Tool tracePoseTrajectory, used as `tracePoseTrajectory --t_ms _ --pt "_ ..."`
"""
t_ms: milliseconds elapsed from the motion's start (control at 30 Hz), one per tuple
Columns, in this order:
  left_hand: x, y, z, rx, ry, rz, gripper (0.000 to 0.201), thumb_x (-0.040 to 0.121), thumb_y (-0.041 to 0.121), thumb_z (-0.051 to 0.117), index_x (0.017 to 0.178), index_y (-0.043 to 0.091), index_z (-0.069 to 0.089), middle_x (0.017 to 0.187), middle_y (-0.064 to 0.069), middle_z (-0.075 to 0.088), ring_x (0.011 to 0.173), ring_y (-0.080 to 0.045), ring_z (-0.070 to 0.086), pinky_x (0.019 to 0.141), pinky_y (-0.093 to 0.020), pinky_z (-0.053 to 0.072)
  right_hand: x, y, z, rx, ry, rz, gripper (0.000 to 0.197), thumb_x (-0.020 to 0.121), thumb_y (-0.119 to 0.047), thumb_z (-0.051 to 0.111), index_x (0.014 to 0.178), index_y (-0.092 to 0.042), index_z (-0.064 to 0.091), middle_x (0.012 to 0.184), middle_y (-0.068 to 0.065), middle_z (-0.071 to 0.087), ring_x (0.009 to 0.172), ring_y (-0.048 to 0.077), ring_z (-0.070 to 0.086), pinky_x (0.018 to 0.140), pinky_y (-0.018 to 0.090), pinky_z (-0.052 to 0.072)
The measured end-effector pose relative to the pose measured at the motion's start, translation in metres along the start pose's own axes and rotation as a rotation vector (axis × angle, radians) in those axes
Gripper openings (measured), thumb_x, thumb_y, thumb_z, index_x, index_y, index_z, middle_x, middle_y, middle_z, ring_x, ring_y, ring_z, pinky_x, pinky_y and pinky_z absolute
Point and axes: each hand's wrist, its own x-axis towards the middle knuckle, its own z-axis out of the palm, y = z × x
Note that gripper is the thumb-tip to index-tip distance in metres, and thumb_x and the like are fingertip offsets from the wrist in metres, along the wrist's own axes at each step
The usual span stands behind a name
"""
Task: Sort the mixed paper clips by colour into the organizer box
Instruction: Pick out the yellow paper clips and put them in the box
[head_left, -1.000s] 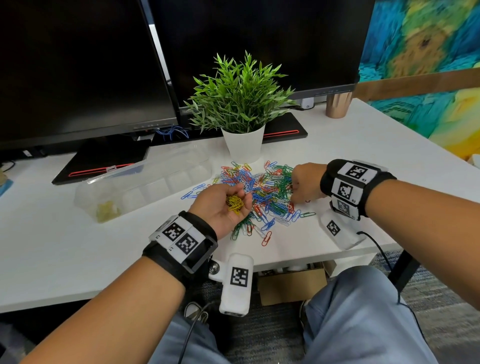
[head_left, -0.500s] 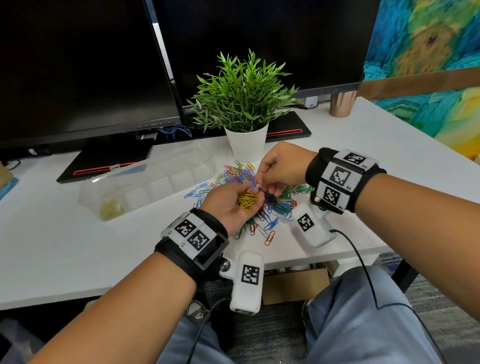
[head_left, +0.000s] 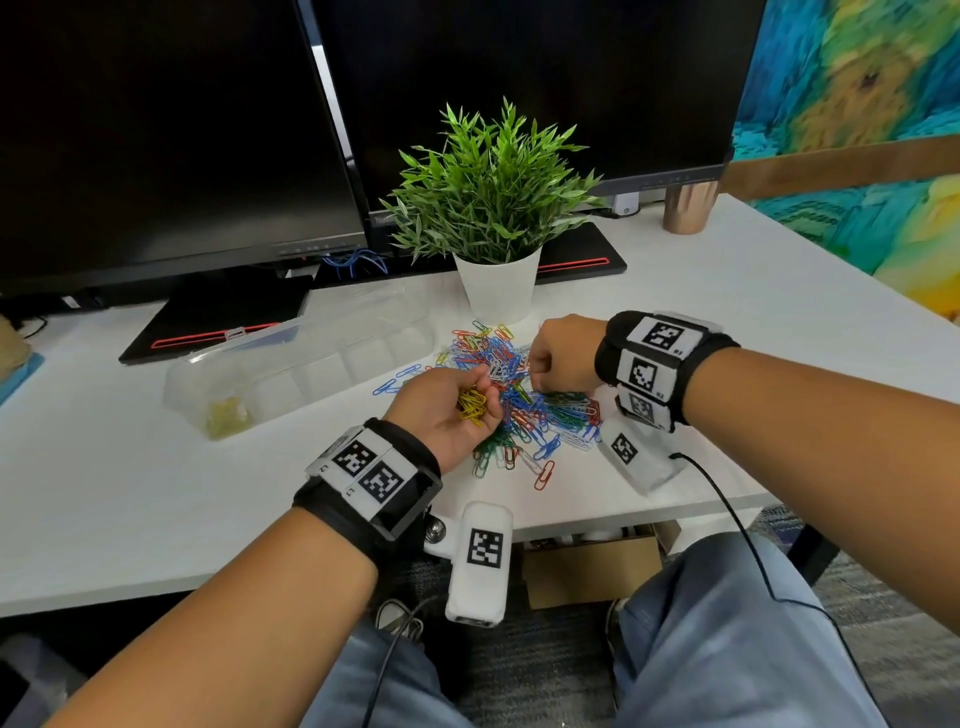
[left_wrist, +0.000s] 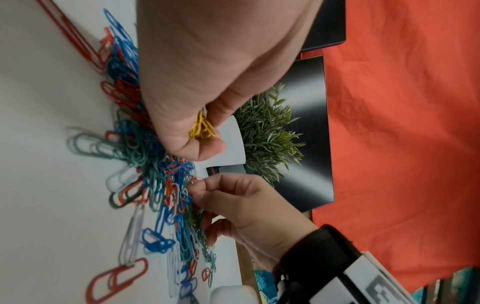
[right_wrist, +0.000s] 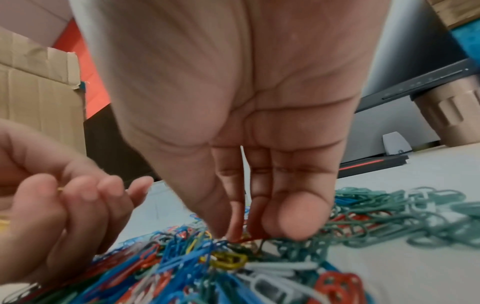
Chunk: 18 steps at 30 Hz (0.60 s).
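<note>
Surface: white tabletop (head_left: 130, 493), matte, its front edge facing the seated person. Room: a wall in blue, green and yellow at right; grey carpet and a cardboard box (head_left: 587, 569) below the tabletop.

Surroundings: two dark monitors (head_left: 156, 130) along the back, their black bases edged with red strips. A green plant in a white pot (head_left: 496, 283) stands just behind the clip pile, between the monitor bases. A copper-coloured cup (head_left: 685, 208) at far right, well apart from the pile.

Task items: organizer box (head_left: 291, 364), clear plastic, long, divided into compartments, lying left of the pile; yellow clips show in its nearest end compartment. Mixed paper clips (head_left: 540, 415), blue, green, red, white and a few yellow, heaped loosely at the tabletop's centre, with strays at the edges.

Left hand (head_left: 447, 410): palm up at the pile's near-left edge, grip curled around a bunch of yellow clips (head_left: 471, 405).

Right hand (head_left: 561, 353): fingertips (right_wrist: 293, 216) down in the pile, thumb and fingers drawn together; whether the grip has a clip, I cannot tell.
</note>
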Motion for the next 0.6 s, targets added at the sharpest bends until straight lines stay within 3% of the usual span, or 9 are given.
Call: tracePoseTrajectory --t_ms 133,233,333,467,600 --pt "0.000 0.001 -0.003 -0.003 0.002 0.010 0.017 0.099 0.002 0.040 0.095 -0.001 0.056 0.072 -0.008 0.047 0.062 -0.015 0.045 0.062 -0.021 0.043 0.002 0.003 0.002 0.042 -0.031 -0.039 0.007 0.084 -0.019 0.069 0.089 -0.015 0.072 0.091 0.002 0.071 0.078 0.023 0.070 0.064 0.027 0.056" --pt "-0.001 0.001 -0.002 -0.007 -0.003 0.006 0.016 0.099 0.001 0.041 0.095 -0.001 0.056 0.072 -0.008 0.046 0.062 -0.015 0.046 0.061 -0.022 0.044 0.002 0.006 0.003 0.018 0.016 -0.046 0.011 0.087 -0.013 0.061 0.081 -0.016 0.070 0.092 0.003 0.072 0.073 0.018 0.063 0.070 0.029 0.053" --pt "-0.001 0.002 -0.003 0.002 -0.004 0.001 0.017 0.099 0.002 0.041 0.095 -0.001 0.057 0.072 -0.007 0.047 0.061 -0.014 0.046 0.057 -0.021 0.045 0.001 0.011 -0.001 0.041 0.074 -0.042 0.014 0.091 -0.018 0.061 0.089 -0.008 0.071 0.100 0.005 0.070 0.084 0.020 0.059 0.077 0.029 0.047" --pt "0.002 0.002 -0.005 0.011 0.003 -0.002 0.017 0.099 0.003 0.041 0.098 0.000 0.058 0.073 -0.008 0.048 0.061 -0.014 0.048 0.059 -0.021 0.046 -0.004 0.019 -0.011 0.176 0.124 -0.034 0.012 0.092 -0.019 0.062 0.091 -0.010 0.070 0.079 -0.002 0.064 0.069 0.014 0.056 0.066 0.026 0.049" --pt "0.004 0.000 -0.004 -0.004 -0.007 0.001 0.016 0.099 0.001 0.041 0.095 0.000 0.056 0.073 -0.009 0.048 0.063 -0.015 0.047 0.063 -0.022 0.044 -0.006 0.019 -0.013 0.420 0.036 -0.051 0.016 0.092 -0.019 0.063 0.093 -0.003 0.069 0.068 0.006 0.065 0.052 0.014 0.057 0.050 0.021 0.052"
